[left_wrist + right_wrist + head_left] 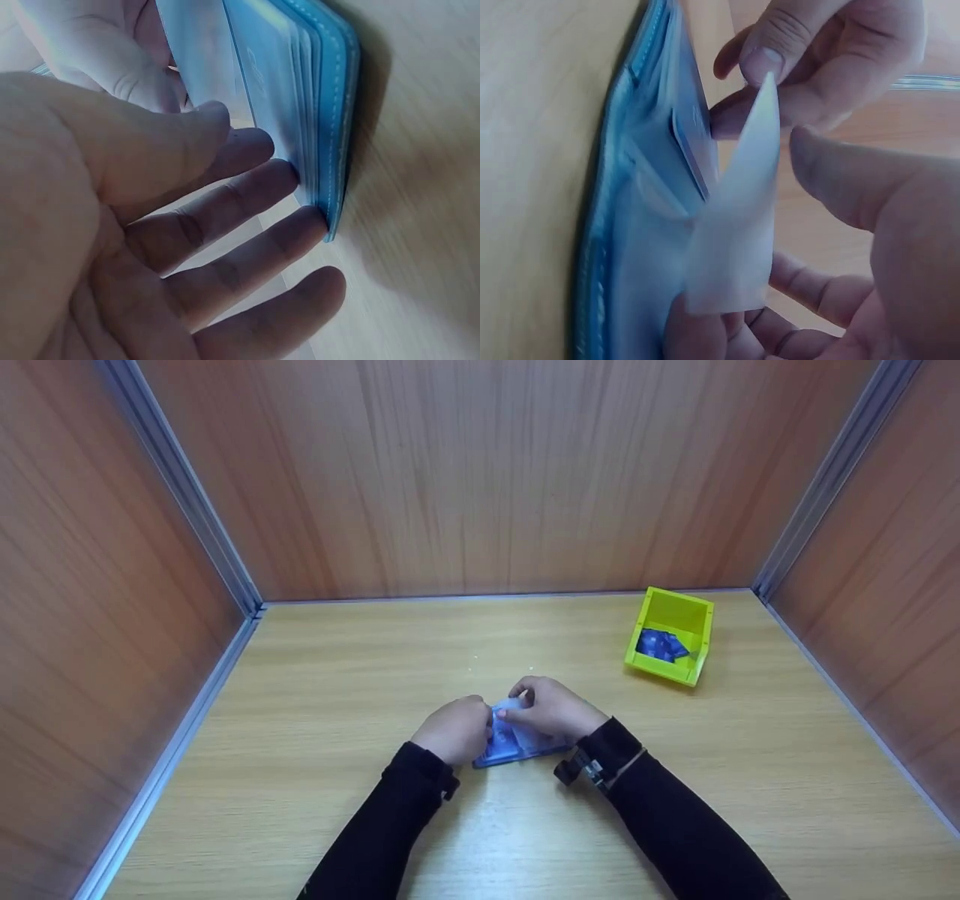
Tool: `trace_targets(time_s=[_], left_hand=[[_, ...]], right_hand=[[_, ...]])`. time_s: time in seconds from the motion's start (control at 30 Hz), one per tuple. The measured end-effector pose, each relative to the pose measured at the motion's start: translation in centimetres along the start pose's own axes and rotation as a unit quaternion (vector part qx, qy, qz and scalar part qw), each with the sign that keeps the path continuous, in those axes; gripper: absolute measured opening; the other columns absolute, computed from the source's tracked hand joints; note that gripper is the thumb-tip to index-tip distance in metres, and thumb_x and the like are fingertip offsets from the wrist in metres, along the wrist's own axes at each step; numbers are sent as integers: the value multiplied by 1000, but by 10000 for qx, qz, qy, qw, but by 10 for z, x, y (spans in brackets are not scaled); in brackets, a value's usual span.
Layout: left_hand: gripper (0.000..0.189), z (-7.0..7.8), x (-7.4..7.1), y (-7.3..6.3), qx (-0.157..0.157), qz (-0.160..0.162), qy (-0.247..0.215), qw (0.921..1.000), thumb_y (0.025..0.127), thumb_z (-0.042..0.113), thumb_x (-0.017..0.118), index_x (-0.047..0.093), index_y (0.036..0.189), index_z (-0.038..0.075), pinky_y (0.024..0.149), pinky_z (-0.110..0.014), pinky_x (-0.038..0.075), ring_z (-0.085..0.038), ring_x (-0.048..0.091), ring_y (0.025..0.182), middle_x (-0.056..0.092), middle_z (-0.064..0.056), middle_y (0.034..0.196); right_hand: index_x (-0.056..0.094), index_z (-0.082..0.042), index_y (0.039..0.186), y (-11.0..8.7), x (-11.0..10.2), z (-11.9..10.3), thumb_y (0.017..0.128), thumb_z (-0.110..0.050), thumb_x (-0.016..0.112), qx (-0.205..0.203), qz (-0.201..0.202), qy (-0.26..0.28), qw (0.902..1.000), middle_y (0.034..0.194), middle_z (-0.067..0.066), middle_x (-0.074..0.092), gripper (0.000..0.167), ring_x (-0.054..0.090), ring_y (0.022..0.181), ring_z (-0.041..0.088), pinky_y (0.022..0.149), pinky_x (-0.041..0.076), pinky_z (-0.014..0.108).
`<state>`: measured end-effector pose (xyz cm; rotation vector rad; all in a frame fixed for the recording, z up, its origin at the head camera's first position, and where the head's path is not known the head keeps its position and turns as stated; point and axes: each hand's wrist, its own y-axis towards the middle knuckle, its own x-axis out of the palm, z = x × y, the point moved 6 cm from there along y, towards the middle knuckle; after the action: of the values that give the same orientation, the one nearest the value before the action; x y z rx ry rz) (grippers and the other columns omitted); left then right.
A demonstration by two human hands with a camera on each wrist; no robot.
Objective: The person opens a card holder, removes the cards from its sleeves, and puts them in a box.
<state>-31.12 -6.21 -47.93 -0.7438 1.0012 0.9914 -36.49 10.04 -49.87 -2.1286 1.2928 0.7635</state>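
Well, around us stand wood-grained panels: a far wall (465, 472), a left wall (90, 622) and a right wall (870, 585), with metal strips (187, 487) at the corners. On the far right of the pale tabletop (247, 780) we have a yellow-green bin (664, 669) with dark blue packets (658, 645) inside it, well apart from the hands. A few white specks (475, 658) lie beyond the hands.

Our blue holder (502, 751) lies opened on the tabletop, between the hands; from above they cover its left and far right parts.

Both forearms, in black sleeves (375, 825), reach in from the near side and angle inward. Our left hand (455, 730) has its thumb and forefinger close together at the holder; we cannot tell whether they pinch anything. Our right hand (551, 711) is loosely spread, thumb apart from the fingers, which touch a whitish sheet (739, 232) without closing on it.

Only the left wrist view shows us the stitched border clearly, with stacked leaves (289, 82) inside; the right wrist view adds that sheet standing up to a pointed corner beside the left thumb.
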Motion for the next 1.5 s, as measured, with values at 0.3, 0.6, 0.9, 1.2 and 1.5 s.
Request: trace_targets(time_s=[0.3, 0.6, 0.9, 1.2, 1.5], left_hand=[[16, 1, 0, -1, 24, 40, -6, 10000, 106, 12, 74, 84, 97, 5, 87, -43, 62, -19, 60, 81, 68, -5, 99], [26, 3, 1, -2, 192, 73, 144, 9997, 106, 12, 78, 83, 131, 11, 95, -48, 65, -21, 67, 91, 74, -11, 111], [61, 2, 0, -2, 51, 32, 134, 9999, 108, 13, 74, 60, 166, 26, 102, -50, 65, -29, 71, 107, 75, -21, 136], [57, 2, 1, -2, 78, 26, 200, 9998, 105, 17, 80, 66, 160, 18, 107, -51, 63, -32, 74, 119, 76, -18, 135], [58, 1, 1, -1, 182, -14, 236, 9996, 91, 22, 95, 77, 145, 10, 107, -50, 63, -28, 74, 110, 76, -16, 126]], right_hand=[[73, -13, 110, 0, -10, 4, 101, -56, 82, 170, 278, -7, 9995, 110, 8, 75, 45, 67, 92, 22, 74, 54, 33], [74, -13, 137, -3, -6, -2, 101, -60, 81, -70, 41, 72, 9999, 115, 11, 78, 60, 73, 97, 23, 77, 60, 35], [66, -10, 152, -5, -11, -5, 102, -35, 85, -104, -169, 254, 9995, 114, 12, 76, 60, 71, 90, 20, 72, 59, 30], [68, -5, 149, -3, -20, -2, 96, -7, 69, 73, -30, 76, 9999, 107, 9, 66, 53, 62, 82, 19, 65, 53, 27], [76, -3, 131, -1, -25, 7, 84, 1, 78, 252, 349, -474, 9979, 96, 7, 64, 48, 59, 85, 21, 72, 48, 30]])
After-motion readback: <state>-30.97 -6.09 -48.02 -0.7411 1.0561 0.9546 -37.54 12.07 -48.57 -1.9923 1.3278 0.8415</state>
